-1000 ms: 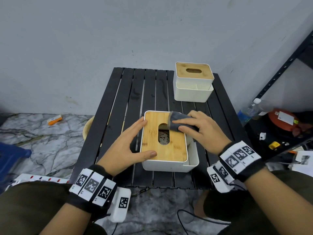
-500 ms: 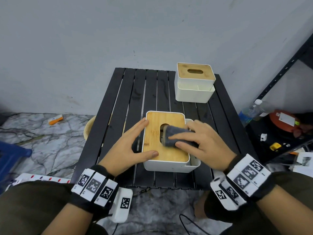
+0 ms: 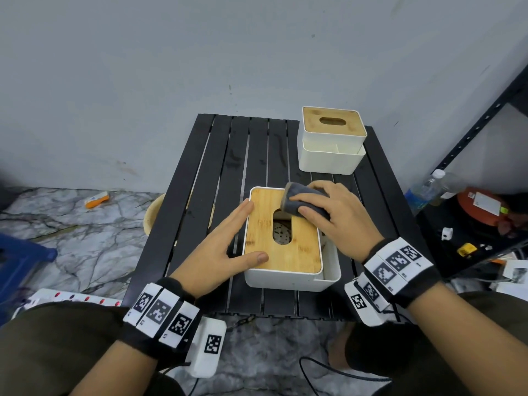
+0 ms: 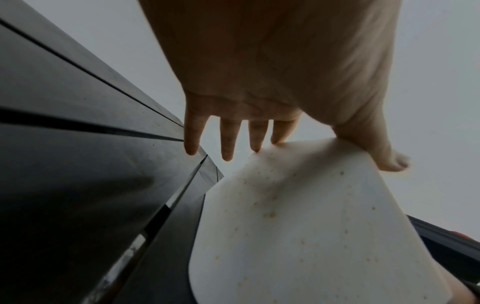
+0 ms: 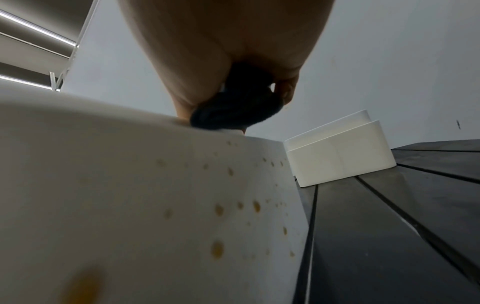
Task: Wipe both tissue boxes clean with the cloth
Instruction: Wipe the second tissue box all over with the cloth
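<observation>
The near tissue box (image 3: 285, 280), white with a bamboo lid, sits on the black slatted table (image 3: 257, 155). My left hand (image 3: 240, 232) steadies it, with straight fingers along its left wall and the thumb on the lid's front corner. My right hand (image 3: 298, 205) grips a folded grey cloth (image 3: 305, 190) and presses it on the lid's far right part, beside the slot. Yellowish spots dot the box's white walls (image 4: 298, 226) (image 5: 155, 185). The second tissue box (image 3: 331, 144) stands untouched at the table's far right corner.
A grey wall rises right behind the table. To the right stands a black metal shelf (image 3: 485, 115) with a water bottle (image 3: 425, 190) and small clutter on the floor. A beige bowl (image 3: 151, 215) shows under the table's left edge, and a white power strip (image 3: 71, 297) lies at lower left.
My right hand slid the cloth toward me to the middle of the lid, then back to its far right part. The left hand has stayed on the box.
</observation>
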